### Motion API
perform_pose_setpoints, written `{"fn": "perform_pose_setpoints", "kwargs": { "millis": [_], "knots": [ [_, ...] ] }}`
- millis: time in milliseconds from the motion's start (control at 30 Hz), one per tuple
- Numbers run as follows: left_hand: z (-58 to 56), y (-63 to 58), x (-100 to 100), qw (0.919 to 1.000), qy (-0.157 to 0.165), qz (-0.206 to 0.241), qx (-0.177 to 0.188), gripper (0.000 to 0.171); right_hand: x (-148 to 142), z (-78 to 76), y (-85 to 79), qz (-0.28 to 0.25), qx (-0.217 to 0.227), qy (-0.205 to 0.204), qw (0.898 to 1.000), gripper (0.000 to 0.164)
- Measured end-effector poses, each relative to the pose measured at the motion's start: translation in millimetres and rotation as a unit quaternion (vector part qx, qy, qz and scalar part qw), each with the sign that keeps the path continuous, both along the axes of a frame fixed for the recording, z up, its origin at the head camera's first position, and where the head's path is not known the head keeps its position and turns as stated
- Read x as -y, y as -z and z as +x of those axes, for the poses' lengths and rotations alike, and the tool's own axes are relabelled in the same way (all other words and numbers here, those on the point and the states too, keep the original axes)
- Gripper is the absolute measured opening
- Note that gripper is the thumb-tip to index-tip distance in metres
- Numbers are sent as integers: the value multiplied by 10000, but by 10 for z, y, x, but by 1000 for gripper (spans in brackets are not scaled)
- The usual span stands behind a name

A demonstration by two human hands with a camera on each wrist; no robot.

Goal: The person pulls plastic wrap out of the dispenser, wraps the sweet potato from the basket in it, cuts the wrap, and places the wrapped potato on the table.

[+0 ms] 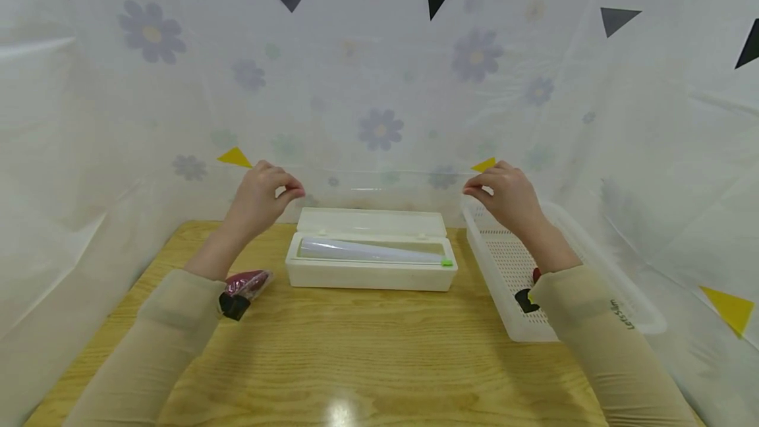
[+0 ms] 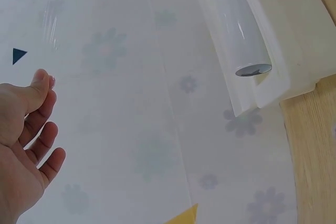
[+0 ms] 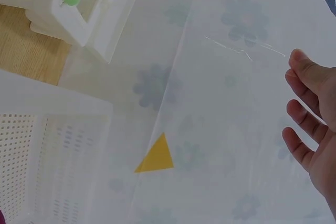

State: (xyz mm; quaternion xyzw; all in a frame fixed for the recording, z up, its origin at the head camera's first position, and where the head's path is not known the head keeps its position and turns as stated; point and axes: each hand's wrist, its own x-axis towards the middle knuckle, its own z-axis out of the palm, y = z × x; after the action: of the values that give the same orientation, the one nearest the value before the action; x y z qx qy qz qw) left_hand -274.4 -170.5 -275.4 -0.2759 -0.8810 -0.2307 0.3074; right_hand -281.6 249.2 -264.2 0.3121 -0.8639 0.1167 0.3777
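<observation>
While the left hand (image 1: pixel 261 190) and right hand (image 1: pixel 504 195) each pinch clear film (image 3: pixel 245 52) between thumb and forefinger, it spans the air above the lidded white box (image 1: pixel 370 277), whose lid stands open on 1 roll (image 1: pixel 356 250). Printing on the right sleeve (image 1: pixel 593 341) seems to read "Let's Slim"; a white basket (image 1: pixel 495 292) stands beneath that arm.

Beige long sleeves (image 1: pixel 163 341), dark lettering (image 1: pixel 622 314) on the right one.
</observation>
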Motion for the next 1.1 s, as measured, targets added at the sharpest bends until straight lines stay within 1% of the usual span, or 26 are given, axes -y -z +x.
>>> {"fn": "perform_pose_setpoints", "kwargs": {
  "millis": [400, 633, 1100],
  "knots": [
    [15, -75, -4, 9999, 49, 14, -162, 7, 3, 29, -33, -86, -158, 25, 9998, 12],
    [0, -101, -6, 9997, 30, -17, -258, 8, 0, 35, -52, -154, -184, 82, 9997, 12],
    [-10, -188, -23, 9987, 90, -101, -483, 9, -21, 40, -72, -259, -351, 98, 9990, 13]
  ]
}}
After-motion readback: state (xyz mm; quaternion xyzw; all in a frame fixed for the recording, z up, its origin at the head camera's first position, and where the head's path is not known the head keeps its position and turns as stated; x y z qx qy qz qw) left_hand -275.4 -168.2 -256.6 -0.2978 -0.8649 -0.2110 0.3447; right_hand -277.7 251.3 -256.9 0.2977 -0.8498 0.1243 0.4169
